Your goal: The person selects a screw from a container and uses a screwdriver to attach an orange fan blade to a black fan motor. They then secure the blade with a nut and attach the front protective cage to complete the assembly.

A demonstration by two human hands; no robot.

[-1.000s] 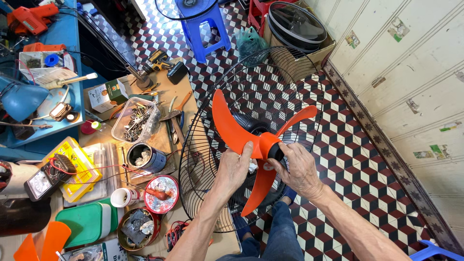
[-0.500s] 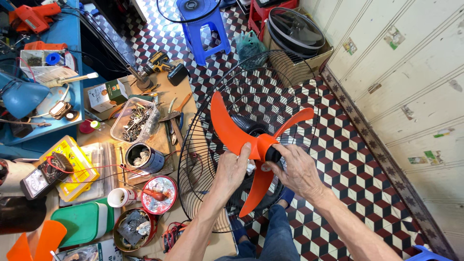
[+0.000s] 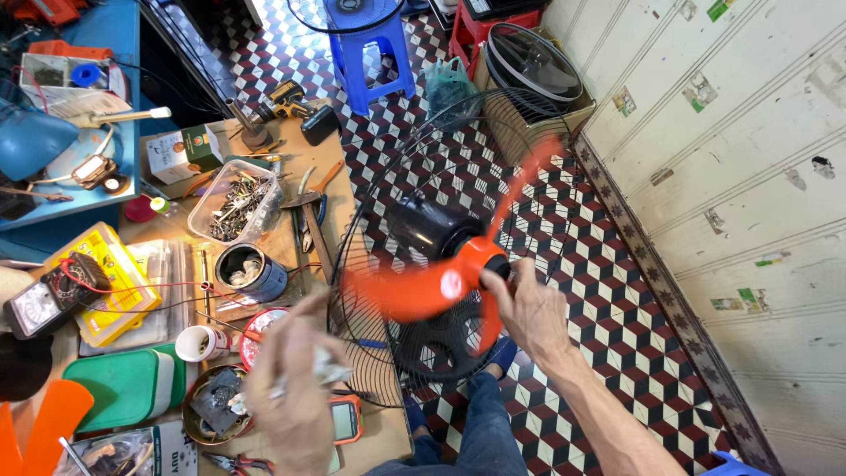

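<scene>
Orange fan blade [image 3: 414,286], blurred, seen before the wire guard [image 3: 352,291].
Its hub is pinched by the right hand [image 3: 524,304]; a crumpled rag [image 3: 322,366] is clenched in the left hand [image 3: 295,388].

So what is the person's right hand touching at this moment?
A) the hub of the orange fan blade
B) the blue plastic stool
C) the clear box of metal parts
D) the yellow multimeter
A: the right hand rests its fingers at the hub of the orange fan blade, which looks motion-blurred in front of the wire guard.
</scene>
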